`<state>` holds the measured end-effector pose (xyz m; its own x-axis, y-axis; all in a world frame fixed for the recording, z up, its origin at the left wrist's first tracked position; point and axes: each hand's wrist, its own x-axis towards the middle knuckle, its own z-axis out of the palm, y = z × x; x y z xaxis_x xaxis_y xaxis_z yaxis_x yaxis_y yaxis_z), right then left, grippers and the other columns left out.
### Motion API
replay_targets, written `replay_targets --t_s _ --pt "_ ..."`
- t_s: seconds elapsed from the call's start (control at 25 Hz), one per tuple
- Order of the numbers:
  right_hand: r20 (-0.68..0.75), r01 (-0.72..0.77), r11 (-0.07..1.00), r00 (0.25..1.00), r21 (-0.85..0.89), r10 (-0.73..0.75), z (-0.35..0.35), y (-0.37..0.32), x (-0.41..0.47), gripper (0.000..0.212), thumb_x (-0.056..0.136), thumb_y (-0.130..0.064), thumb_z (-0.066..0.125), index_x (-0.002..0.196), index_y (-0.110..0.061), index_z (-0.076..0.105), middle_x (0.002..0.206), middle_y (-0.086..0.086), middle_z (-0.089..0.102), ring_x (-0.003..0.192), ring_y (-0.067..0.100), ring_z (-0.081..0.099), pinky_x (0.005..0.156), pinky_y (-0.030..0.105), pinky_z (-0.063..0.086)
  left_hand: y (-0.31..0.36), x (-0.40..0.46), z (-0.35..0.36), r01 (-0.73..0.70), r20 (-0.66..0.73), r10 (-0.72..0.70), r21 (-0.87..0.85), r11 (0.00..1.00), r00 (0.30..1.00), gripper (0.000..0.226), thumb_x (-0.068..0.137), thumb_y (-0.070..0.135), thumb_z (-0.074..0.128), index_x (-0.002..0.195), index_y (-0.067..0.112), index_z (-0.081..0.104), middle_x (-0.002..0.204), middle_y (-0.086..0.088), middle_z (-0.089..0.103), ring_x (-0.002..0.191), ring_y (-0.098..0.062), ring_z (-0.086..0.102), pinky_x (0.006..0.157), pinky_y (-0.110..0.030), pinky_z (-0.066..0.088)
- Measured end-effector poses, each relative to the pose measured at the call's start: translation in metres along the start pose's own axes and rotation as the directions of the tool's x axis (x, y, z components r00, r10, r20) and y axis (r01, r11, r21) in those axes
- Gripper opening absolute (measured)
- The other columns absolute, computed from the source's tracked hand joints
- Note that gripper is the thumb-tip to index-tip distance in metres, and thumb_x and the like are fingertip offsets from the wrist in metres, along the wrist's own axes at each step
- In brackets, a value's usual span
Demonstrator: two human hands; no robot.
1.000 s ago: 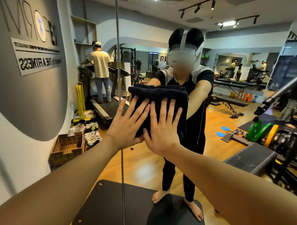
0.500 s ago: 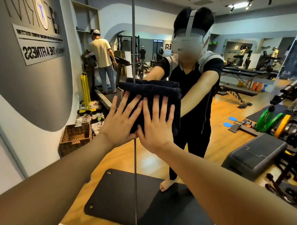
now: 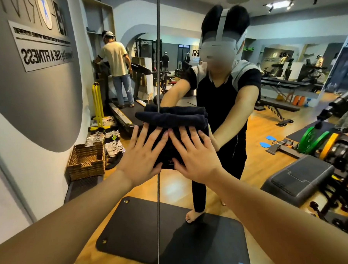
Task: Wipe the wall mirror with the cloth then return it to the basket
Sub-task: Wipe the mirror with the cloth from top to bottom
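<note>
Step in hand: the person is wiping the wall mirror (image 3: 247, 144) with a folded dark cloth (image 3: 171, 120), which both hands are pressing flat against the glass.
Left hand (image 3: 142, 160): it is lying spread, fingers straight and fanned, palm pushing on the lower left part of the cloth.
Right hand (image 3: 195, 160): it is lying spread the same way, just beside the left, covering the lower right part of the cloth.
Where the cloth is: it is sitting on the mirror straddling the vertical seam (image 3: 157, 190) between two panels, its thick folded top edge sticking out above the fingertips.
Basket (image 3: 85, 160): a woven one is showing low on the left, as a reflection, next to a row of shoes (image 3: 109, 141); the real basket is not showing directly.
Progress: by my judgement the wiping is under way and the return to the basket is not yet begun.
Risk, slipping cloth: nothing is gripping the cloth, only flat palms are holding it, so easing the pressure could be letting it slide down the glass and fall to the floor.
Risk, unfolding: the loose upper fold could be flopping over and leaving bare fingers smearing the mirror.
Risk, seam: dragging across the seam could be snagging the fabric.
Risk, footing: the person is leaning forward barefoot on a black mat (image 3: 175, 236), and a hard push could be shifting their balance.
</note>
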<state>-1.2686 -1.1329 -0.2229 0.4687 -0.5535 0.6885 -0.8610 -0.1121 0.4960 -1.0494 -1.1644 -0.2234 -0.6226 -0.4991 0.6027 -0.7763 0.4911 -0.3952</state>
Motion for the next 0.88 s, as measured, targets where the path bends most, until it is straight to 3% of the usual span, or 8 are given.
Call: replay_targets --t_s 0.24,0.4,0.64,0.8,0.88 --pt "-0.121 -0.004 0.999 0.993 -0.046 -0.001 0.012 0.005 -0.009 0.079 0.084 -0.055 0.053 0.153 -0.017 0.044 0.151 0.015 0.047 0.137 0.035 0.037 0.105 0.045 0.028 0.039 -0.001 0.023 0.135 -0.104 -0.143 -0.075 0.988 0.984 0.085 0.088 0.048 0.047 0.159 0.010 0.020 0.165 -0.018 0.015 0.153 -0.045 0.003 0.120 -0.066 0.017" --pt "-0.161 -0.079 0.996 0.984 -0.045 0.071 0.037 -0.008 -0.068 0.080 0.082 -0.056 0.051 0.152 -0.018 0.044 0.149 0.014 0.048 0.133 0.036 0.041 0.100 0.047 0.029 0.088 -0.020 0.059 0.150 -0.149 -0.165 -0.110 0.983 0.975 0.088 0.083 0.051 0.031 0.160 0.012 0.017 0.166 -0.015 0.010 0.153 -0.044 0.000 0.122 -0.063 0.013" --pt "-0.120 -0.142 0.990 0.983 -0.022 0.139 0.063 -0.029 -0.115 0.077 0.079 -0.059 0.050 0.147 -0.022 0.047 0.139 0.008 0.050 0.125 0.033 0.043 0.096 0.045 0.025 0.123 -0.041 0.096 0.172 -0.171 -0.186 -0.090 0.981 0.968 0.089 0.074 0.047 0.039 0.155 0.013 0.025 0.157 -0.013 0.019 0.149 -0.044 0.015 0.121 -0.066 0.015" --pt "-0.158 -0.076 0.996 0.984 0.039 0.082 0.062 -0.022 -0.117 0.075 0.078 -0.059 0.050 0.143 -0.021 0.047 0.137 0.007 0.049 0.122 0.030 0.037 0.096 0.045 0.024 0.129 -0.036 0.085 0.193 -0.171 -0.188 0.009 0.981 0.967 0.081 0.065 0.045 0.049 0.137 0.010 0.034 0.147 -0.022 0.030 0.134 -0.049 0.035 0.116 -0.063 0.029" --pt "-0.145 -0.003 0.998 0.989 0.059 0.012 0.054 -0.020 -0.111 0.072 0.078 -0.058 0.052 0.137 -0.018 0.047 0.133 0.007 0.048 0.119 0.030 0.036 0.095 0.047 0.028 0.128 -0.033 0.079 0.218 -0.129 -0.215 0.010 0.976 0.968 0.078 0.064 0.043 0.052 0.132 0.010 0.035 0.148 -0.025 0.031 0.136 -0.050 0.034 0.114 -0.062 0.033"
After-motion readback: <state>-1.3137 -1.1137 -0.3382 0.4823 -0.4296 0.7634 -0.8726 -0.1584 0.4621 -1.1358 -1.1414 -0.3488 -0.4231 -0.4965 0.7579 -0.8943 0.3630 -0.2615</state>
